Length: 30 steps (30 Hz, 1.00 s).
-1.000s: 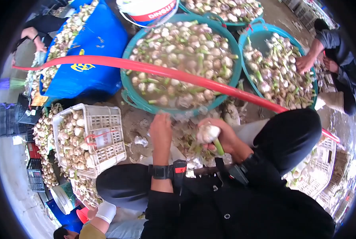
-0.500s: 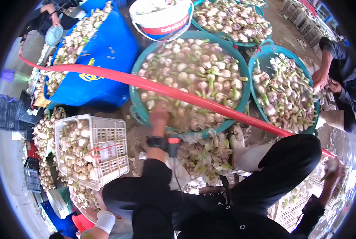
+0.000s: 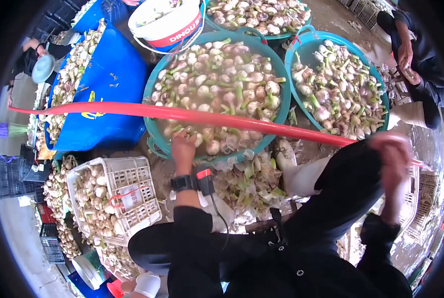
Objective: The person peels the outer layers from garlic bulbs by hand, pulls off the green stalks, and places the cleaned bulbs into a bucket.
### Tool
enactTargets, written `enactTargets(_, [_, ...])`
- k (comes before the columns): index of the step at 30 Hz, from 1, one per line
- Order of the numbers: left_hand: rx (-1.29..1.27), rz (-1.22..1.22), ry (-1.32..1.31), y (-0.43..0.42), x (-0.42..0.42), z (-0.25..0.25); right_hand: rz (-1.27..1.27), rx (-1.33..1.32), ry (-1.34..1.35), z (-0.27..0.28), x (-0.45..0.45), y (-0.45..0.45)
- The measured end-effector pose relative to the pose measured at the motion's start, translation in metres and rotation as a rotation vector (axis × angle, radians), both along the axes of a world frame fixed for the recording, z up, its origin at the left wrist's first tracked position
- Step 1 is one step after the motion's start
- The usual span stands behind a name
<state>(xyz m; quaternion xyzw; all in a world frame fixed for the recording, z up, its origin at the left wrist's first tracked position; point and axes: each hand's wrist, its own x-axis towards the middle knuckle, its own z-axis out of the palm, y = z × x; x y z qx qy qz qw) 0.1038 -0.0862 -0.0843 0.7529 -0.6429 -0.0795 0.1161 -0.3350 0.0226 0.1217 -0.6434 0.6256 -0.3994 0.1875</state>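
Note:
My left hand (image 3: 183,150), with a black band on its wrist, is at the near edge of a round green tub (image 3: 285,107). Its fingers curl round a garlic bulb (image 3: 198,139) at the surface of the murky water. Many garlic bulbs with cut green stems (image 3: 239,94) float around it. My right hand (image 3: 393,159) is smeared by motion above my right knee, close to the red hose (image 3: 207,117) that crosses over the tub. Whether it holds anything cannot be made out.
At left stand a white crate of garlic (image 3: 127,171) and a blue tub (image 3: 110,94). A second green tub (image 3: 301,42) is at right, a white bucket (image 3: 167,27) behind. Garlic peelings (image 3: 249,181) lie before me. Co-workers' hands (image 3: 405,54) show right and far left.
My left hand has gone from a blur to clear sight at the bulbs. My right hand has risen from the lower right towards my knee. The view has shifted.

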Motion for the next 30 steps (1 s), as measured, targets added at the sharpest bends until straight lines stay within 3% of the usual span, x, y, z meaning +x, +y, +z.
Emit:
enactTargets(1, [0.105,0.158,0.426,0.014,-0.014,0.027,0.033,0.271,-0.462,0.008,0.060,-0.011])
enactTargets(2, [0.204,0.315,0.850,0.028,-0.026,0.048,0.178,0.450,-0.683,-0.012,0.095,-0.024])
enactTargets(3, [0.207,0.317,0.843,0.040,-0.038,0.058,0.310,0.467,-0.789,-0.053,0.121,-0.029])
enactTargets(5, [0.105,0.185,1.374,0.063,-0.067,0.066,0.237,0.840,-1.019,-0.112,0.168,-0.037])
enactTargets(6, [0.177,0.143,1.175,0.071,-0.072,0.073,0.298,0.933,-1.115,-0.126,0.182,-0.042])
enactTargets(7, [0.253,0.063,0.999,0.075,-0.074,0.074,0.621,0.768,-1.000,-0.168,0.200,-0.045])
enactTargets(8, [0.263,0.049,1.007,0.078,-0.074,0.064,0.495,0.497,-1.130,-0.182,0.214,-0.033])
enactTargets(9, [0.205,0.085,1.005,0.079,-0.081,0.065,0.327,0.557,-1.278,-0.174,0.222,-0.030])
enactTargets(10, [0.279,0.157,1.057,0.077,-0.082,0.066,0.418,0.454,-0.845,-0.167,0.206,-0.033])
enactTargets(11, [0.272,0.181,1.075,0.075,-0.089,0.062,0.252,0.478,-0.912,-0.191,0.222,-0.031])
enactTargets(12, [0.320,0.176,1.125,0.075,-0.101,0.066,0.238,0.263,-0.971,-0.199,0.223,-0.028])
enactTargets(14, [0.390,0.149,1.158,0.070,-0.106,0.065,0.149,0.041,-0.631,-0.208,0.227,-0.029])
enactTargets(17, [0.307,0.084,1.189,0.062,-0.116,0.061,0.213,0.100,-0.731,-0.167,0.200,-0.023])
enactTargets(22, [0.258,0.044,1.220,0.056,-0.126,0.061,0.206,0.077,-0.690,-0.167,0.190,-0.026])
enactTargets(24, [0.258,0.079,1.220,0.056,-0.126,0.056,0.155,-0.146,-0.507,-0.166,0.189,-0.028])
enactTargets(27, [0.242,0.075,1.231,0.054,-0.117,0.050,0.128,-0.178,-0.429,-0.164,0.189,-0.029])
enactTargets(28, [0.238,0.038,1.246,0.055,-0.115,0.051,0.131,-0.178,-0.436,-0.162,0.189,-0.028])
enactTargets(30, [0.213,0.060,1.238,0.068,-0.120,0.065,0.270,-0.039,-0.712,-0.157,0.186,-0.027])
